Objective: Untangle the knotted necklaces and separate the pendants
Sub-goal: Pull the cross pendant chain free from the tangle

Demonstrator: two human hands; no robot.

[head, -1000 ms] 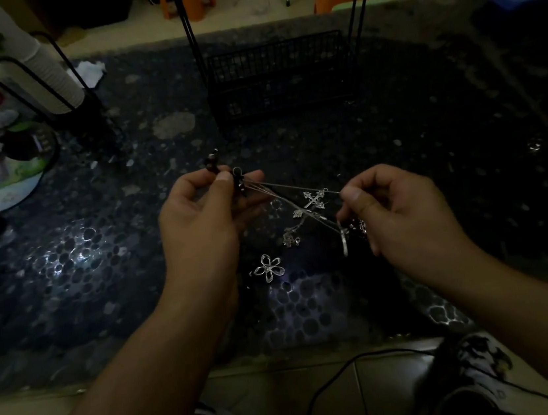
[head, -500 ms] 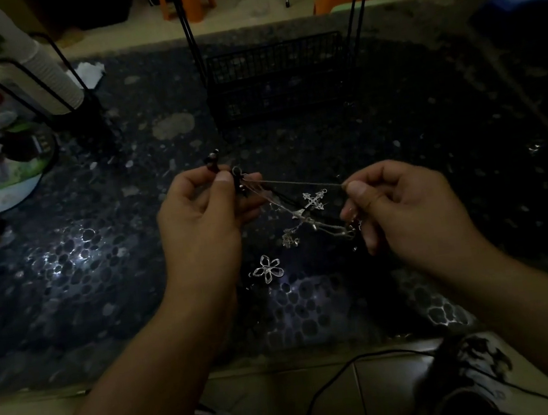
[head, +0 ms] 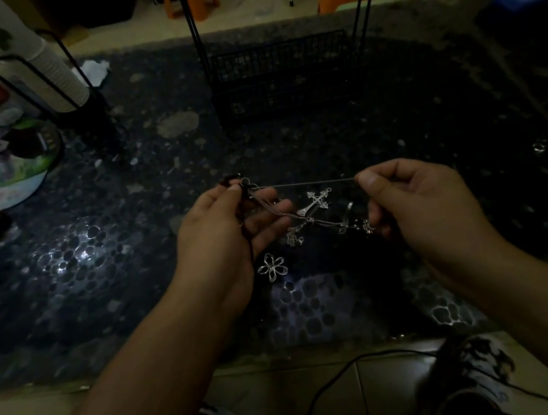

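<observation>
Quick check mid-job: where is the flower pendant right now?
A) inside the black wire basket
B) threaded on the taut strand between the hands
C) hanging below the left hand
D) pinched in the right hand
C. The flower pendant hangs below the left hand, apart from the right hand; the taut strand between them carries nothing, and the cross pendant sits lower.
</observation>
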